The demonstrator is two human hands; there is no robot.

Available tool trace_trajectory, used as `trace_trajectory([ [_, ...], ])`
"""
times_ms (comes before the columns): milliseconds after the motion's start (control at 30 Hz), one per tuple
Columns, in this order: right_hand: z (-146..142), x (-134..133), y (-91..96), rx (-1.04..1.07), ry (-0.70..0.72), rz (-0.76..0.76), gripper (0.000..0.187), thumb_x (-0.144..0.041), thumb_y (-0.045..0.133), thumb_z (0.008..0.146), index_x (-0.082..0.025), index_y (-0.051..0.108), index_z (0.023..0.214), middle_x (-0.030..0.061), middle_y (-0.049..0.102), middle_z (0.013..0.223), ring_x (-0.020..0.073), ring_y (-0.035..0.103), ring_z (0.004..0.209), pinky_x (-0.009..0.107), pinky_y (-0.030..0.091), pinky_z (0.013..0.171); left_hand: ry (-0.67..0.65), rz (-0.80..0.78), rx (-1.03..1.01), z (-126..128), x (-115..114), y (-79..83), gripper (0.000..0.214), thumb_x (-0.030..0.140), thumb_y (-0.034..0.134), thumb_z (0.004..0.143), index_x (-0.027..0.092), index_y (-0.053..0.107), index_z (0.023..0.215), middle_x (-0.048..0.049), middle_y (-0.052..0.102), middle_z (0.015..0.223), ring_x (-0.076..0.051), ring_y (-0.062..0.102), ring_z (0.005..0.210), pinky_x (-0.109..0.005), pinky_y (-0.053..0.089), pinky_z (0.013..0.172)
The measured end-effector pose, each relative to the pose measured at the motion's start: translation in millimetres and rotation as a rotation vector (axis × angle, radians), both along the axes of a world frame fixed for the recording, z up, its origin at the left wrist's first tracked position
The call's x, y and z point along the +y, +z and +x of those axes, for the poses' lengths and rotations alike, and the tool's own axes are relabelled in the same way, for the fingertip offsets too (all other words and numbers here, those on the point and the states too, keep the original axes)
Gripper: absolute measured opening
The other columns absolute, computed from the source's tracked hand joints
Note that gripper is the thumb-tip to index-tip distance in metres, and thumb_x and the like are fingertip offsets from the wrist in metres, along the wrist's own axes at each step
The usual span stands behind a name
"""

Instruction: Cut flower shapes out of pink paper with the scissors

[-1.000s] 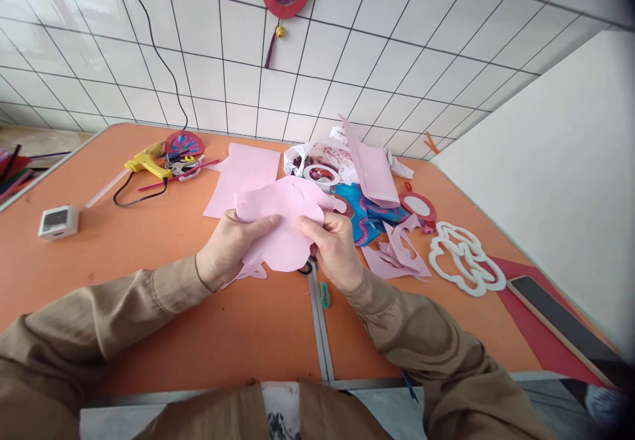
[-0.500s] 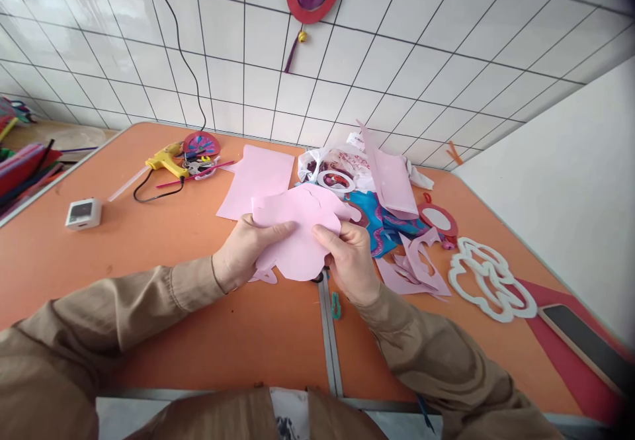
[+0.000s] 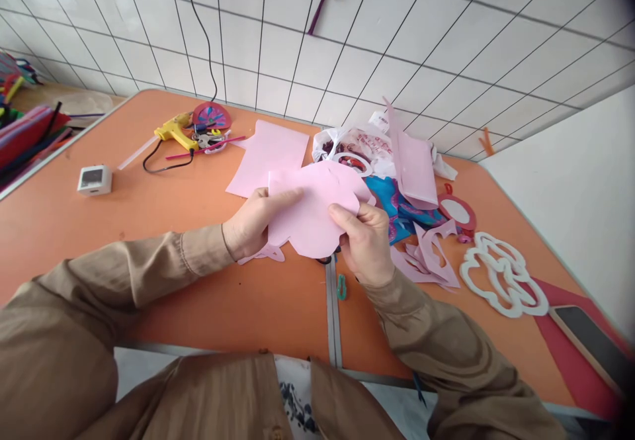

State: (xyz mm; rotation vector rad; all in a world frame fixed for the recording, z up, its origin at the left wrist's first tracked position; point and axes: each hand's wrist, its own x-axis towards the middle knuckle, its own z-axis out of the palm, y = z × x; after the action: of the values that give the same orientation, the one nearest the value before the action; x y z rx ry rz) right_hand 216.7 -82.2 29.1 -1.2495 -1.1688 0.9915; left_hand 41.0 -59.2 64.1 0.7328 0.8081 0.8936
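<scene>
Between both hands I hold a pink sheet cut with a wavy, cloud-like edge [image 3: 312, 212], raised over the table. My left hand [image 3: 255, 220] grips its left side, thumb lying on top and fingers underneath. My right hand [image 3: 366, 238] pinches the right side the same way. Beneath the sheet, black scissor handles [image 3: 325, 259] show in part. A green clip [image 3: 341, 287] lies just below my right hand. Pink offcuts [image 3: 429, 255] are to the right, and a smaller pink scrap [image 3: 270, 252] lies by my left hand.
A yellow glue gun [image 3: 176, 132] with its cord, a white box-shaped device [image 3: 94, 180] and a pink sheet [image 3: 278, 149] are on the left. To the right lie white cloud-shaped frames [image 3: 503, 274], a red-rimmed oval [image 3: 456, 212] and a phone [image 3: 590, 344]. A tiled wall stands behind.
The view has shifted, so the table items sit slightly higher and further right. Both hands keep their hold on the pink sheet; the crease near its top edge shows less.
</scene>
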Motion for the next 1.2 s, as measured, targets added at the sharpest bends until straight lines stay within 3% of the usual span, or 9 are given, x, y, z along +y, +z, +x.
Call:
trace_trajectory([
  [133, -2.1, -0.1, 2.0, 0.061, -0.025, -0.016, 0.038, -0.037, 0.075, 0.076, -0.019, 0.051, 0.053, -0.0042, 0.046, 0.044, 0.0093, 0.04, 0.041, 0.025, 0.029, 0.038, 0.018, -0.007, 0.001, 1.6, 2.3, -1.1, 0.021, 0.031, 0.077, 0.076, 0.013, 0.073, 0.085, -0.0107, 0.077, 0.083, -0.029, 0.074, 0.078, -0.035, 0.059, 0.061],
  [367, -0.1, 1.8, -0.1, 0.013, -0.042, 0.048, 0.04, -0.037, 0.074, 0.077, -0.021, 0.048, 0.052, -0.0037, 0.044, 0.044, 0.0104, 0.04, 0.041, 0.028, 0.03, 0.038, -0.013, 0.03, -0.055, 0.5, 3.0, -1.5, 0.028, 0.027, 0.081, 0.075, 0.01, 0.072, 0.094, -0.0133, 0.077, 0.088, -0.031, 0.074, 0.084, -0.039, 0.06, 0.071],
  [533, 1.0, 3.3, -3.6, 0.004, -0.048, 0.073, 0.038, -0.036, 0.075, 0.077, -0.021, 0.049, 0.053, -0.0035, 0.044, 0.044, 0.0106, 0.04, 0.043, 0.028, 0.031, 0.041, 0.006, 0.031, -0.071, 1.2, 4.5, -3.5, 0.024, 0.022, 0.083, 0.072, 0.011, 0.073, 0.091, -0.0126, 0.078, 0.094, -0.032, 0.073, 0.091, -0.041, 0.06, 0.079],
  [700, -0.7, 2.1, -3.0, -0.008, -0.036, 0.036, 0.038, -0.039, 0.073, 0.079, -0.021, 0.051, 0.053, -0.0026, 0.046, 0.045, 0.0114, 0.042, 0.043, 0.028, 0.03, 0.04, 0.0, 0.054, -0.074, 1.3, 3.9, -0.9, 0.021, 0.02, 0.082, 0.074, 0.011, 0.073, 0.091, -0.0113, 0.078, 0.091, -0.026, 0.073, 0.079, -0.035, 0.061, 0.07],
  [867, -3.7, 1.0, -0.4, -0.016, -0.033, 0.047, 0.038, -0.039, 0.072, 0.078, -0.02, 0.05, 0.052, -0.0035, 0.044, 0.044, 0.01, 0.039, 0.042, 0.026, 0.029, 0.04, 0.0, 0.03, 0.003, -0.3, 1.5, 2.4, 0.027, 0.022, 0.084, 0.071, 0.01, 0.074, 0.093, -0.0101, 0.077, 0.077, -0.024, 0.071, 0.062, -0.037, 0.061, 0.063],
  [1200, -8.4, -1.7, 4.1, 0.133, 0.015, -0.028, 0.035, -0.037, 0.074, 0.076, -0.019, 0.055, 0.054, -0.0038, 0.047, 0.044, 0.0108, 0.043, 0.042, 0.025, 0.033, 0.04, 0.038, 0.103, -0.025, 0.7, -0.2, -2.2, 0.026, 0.022, 0.084, 0.071, 0.011, 0.076, 0.093, -0.0106, 0.079, 0.086, -0.023, 0.073, 0.064, -0.031, 0.061, 0.056],
])
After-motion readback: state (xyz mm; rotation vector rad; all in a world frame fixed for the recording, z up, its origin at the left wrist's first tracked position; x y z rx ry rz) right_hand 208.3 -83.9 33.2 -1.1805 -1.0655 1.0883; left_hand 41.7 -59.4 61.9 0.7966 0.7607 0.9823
